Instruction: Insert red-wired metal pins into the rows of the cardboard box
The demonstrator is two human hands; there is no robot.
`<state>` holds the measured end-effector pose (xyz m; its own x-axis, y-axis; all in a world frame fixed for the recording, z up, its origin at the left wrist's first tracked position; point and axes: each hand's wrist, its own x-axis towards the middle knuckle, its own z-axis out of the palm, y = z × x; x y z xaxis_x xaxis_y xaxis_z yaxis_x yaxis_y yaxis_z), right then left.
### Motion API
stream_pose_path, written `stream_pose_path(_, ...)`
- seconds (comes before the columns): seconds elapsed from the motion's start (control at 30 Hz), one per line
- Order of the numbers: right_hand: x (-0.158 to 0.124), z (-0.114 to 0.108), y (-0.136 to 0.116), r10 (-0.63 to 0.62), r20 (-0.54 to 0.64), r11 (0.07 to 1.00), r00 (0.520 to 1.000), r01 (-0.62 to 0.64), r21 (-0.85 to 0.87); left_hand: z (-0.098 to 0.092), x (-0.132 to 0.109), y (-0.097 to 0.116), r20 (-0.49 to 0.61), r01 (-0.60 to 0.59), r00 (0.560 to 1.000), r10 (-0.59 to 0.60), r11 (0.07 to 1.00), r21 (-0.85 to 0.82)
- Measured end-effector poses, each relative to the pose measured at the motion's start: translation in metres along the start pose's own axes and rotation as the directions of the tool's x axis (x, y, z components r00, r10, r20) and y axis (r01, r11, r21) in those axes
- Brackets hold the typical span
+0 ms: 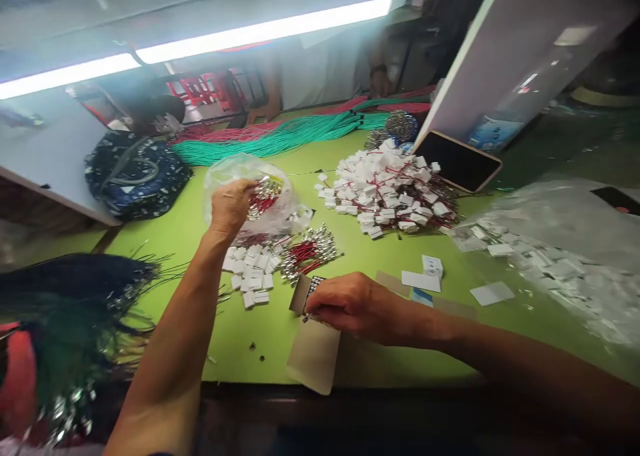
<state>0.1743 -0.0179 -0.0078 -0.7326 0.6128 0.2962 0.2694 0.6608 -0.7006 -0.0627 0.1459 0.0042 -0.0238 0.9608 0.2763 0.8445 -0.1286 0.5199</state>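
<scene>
Left hand (230,209) is at the mouth of a clear plastic bag (223,171) on the green bench (233,363), fingers bent at the red leads (264,199) inside; can't tell from here if they're gripping any. Right hand (353,303) is curled at a small open box (299,296), fingertips over its edge; can't tell if anything's pinched. Box sits near the front edge, brown flap (314,357) folded out toward the person. Loose pile of red leads with silvery ends (310,253) between bag and box, white connector blocks (253,269) just left of it. Big heap of white-ended red wires (385,189) further back on the right, dark-screened phone (457,161) beside it. Green cable bundle (280,136) runs along the back
</scene>
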Motion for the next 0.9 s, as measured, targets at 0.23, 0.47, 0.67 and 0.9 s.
stream_pose_path(0.23, 0.005, 0.0, 0.0, 0.005, -0.011, 0.999, 1.0, -0.004, 0.052, -0.01, -0.006, -0.017, -0.203, -0.042, 0.979, -0.022, 0.951, -0.305)
stream_pose_path(0.47, 0.009, -0.004, -0.003, 0.098, -0.072, 0.983, 0.993, -0.086, 0.16, -0.033, -0.037, 0.005, -0.062, 0.033, 0.983, -0.176, 0.492, -0.87)
stream_pose_path(0.67, 0.018, -0.008, -0.003, 0.256, -0.196, 0.913, 0.947, -0.17, 0.371, -0.029, -0.11, 0.035, 0.24, 0.284, 0.913, -0.331, 0.092, -0.954)
stream_pose_path(0.9, 0.02, 0.004, 0.001, 0.268, -0.297, 0.929, 0.917, -0.164, 0.333, -0.006, -0.158, 0.046, 0.416, 0.385, 0.807, -0.419, -0.162, -0.909)
